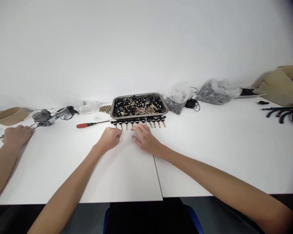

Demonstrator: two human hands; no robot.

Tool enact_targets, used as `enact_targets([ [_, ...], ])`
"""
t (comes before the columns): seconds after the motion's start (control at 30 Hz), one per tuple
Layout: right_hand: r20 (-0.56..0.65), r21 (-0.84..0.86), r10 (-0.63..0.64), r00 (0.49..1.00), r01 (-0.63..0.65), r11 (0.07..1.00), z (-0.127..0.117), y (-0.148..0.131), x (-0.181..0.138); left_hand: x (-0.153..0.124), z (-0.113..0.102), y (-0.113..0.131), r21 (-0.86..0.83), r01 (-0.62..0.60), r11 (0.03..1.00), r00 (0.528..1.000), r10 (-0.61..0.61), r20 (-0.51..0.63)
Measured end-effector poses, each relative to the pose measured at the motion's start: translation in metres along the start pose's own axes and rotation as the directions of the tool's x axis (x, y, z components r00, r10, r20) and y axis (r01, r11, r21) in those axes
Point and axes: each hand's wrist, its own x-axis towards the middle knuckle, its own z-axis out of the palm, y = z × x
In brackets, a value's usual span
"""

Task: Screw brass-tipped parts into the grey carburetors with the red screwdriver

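My left hand [110, 138] rests on the white table [210, 156], its fingers curled into a loose fist just below the left end of a row of black-and-brass parts [139, 122]. My right hand [145, 138] lies palm down beside it with fingers stretched toward the middle of that row. Behind the row stands a metal tray [164, 105] heaped with the same black and brass parts. Whether the left hand's curled fingers hold anything is hidden.
A red-handled screwdriver [90, 124] lies left of the row. Another person's hand [16, 135] rests at far left near a grey device [42, 117] and a brown bowl [8, 115]. Plastic bags of parts [216, 91], black cords and a cardboard box [282, 84] sit at the back right.
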Motion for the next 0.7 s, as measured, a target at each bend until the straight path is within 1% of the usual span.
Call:
enact_targets([
  [0.1, -0.038, -0.019, -0.034, 0.999, 0.034, 0.999, 0.001, -0.002, 0.000, 0.002, -0.011, -0.004, 0.011, 0.054, 0.999, 0.997, -0.053, -0.058],
  [0.2, -0.076, -0.060, -0.060, 0.995, 0.056, 0.997, 0.000, -0.004, -0.001, -0.006, -0.028, -0.001, -0.044, 0.099, 0.994, 0.979, -0.105, -0.177],
  [0.27, -0.083, -0.084, -0.079, 0.993, 0.072, 0.994, -0.002, -0.006, -0.002, -0.020, -0.037, 0.007, -0.124, 0.138, 0.983, 0.947, -0.167, -0.273],
  [0.3, -0.088, -0.091, -0.086, 0.992, 0.078, 0.993, -0.003, -0.007, -0.002, -0.031, -0.041, 0.014, -0.181, 0.170, 0.969, 0.926, -0.220, -0.308],
  [0.33, -0.094, -0.094, -0.092, 0.991, 0.083, 0.992, -0.005, -0.010, -0.004, -0.045, -0.044, 0.022, -0.250, 0.210, 0.945, 0.901, -0.286, -0.326],
  [0.37, -0.100, -0.091, -0.094, 0.990, 0.085, 0.992, -0.007, -0.014, -0.006, -0.060, -0.047, 0.030, -0.330, 0.254, 0.909, 0.876, -0.360, -0.319],
  [0.4, -0.107, -0.085, -0.094, 0.990, 0.085, 0.993, -0.009, -0.020, -0.009, -0.076, -0.049, 0.040, -0.423, 0.289, 0.859, 0.854, -0.431, -0.292],
  [0.43, -0.115, -0.080, -0.094, 0.989, 0.085, 0.993, -0.011, -0.028, -0.012, -0.094, -0.052, 0.050, -0.521, 0.310, 0.795, 0.840, -0.486, -0.242],
  [0.47, -0.124, -0.065, -0.088, 0.988, 0.080, 0.995, -0.012, -0.039, -0.016, -0.111, -0.055, 0.059, -0.617, 0.327, 0.716, 0.833, -0.527, -0.169],
  [0.53, -0.132, 0.013, -0.053, 0.990, 0.055, 0.998, -0.017, -0.068, -0.023, -0.147, -0.061, 0.078, -0.772, 0.368, 0.518, 0.816, -0.578, 0.002],
  [0.6, -0.106, 0.156, -0.013, 0.994, 0.030, 0.987, -0.025, -0.105, -0.029, -0.182, -0.062, 0.090, -0.844, 0.426, 0.324, 0.780, -0.605, 0.161],
  [0.63, -0.082, 0.227, -0.018, 0.996, 0.036, 0.973, -0.030, -0.125, -0.030, -0.200, -0.060, 0.093, -0.852, 0.458, 0.254, 0.753, -0.621, 0.219],
  [0.67, -0.059, 0.287, -0.049, 0.997, 0.064, 0.956, -0.037, -0.146, -0.029, -0.219, -0.056, 0.094, -0.848, 0.489, 0.204, 0.719, -0.644, 0.259],
  [0.7, -0.053, 0.334, -0.103, 0.993, 0.115, 0.936, -0.046, -0.166, -0.028, -0.238, -0.048, 0.093, -0.854, 0.496, 0.157, 0.669, -0.696, 0.261],
])
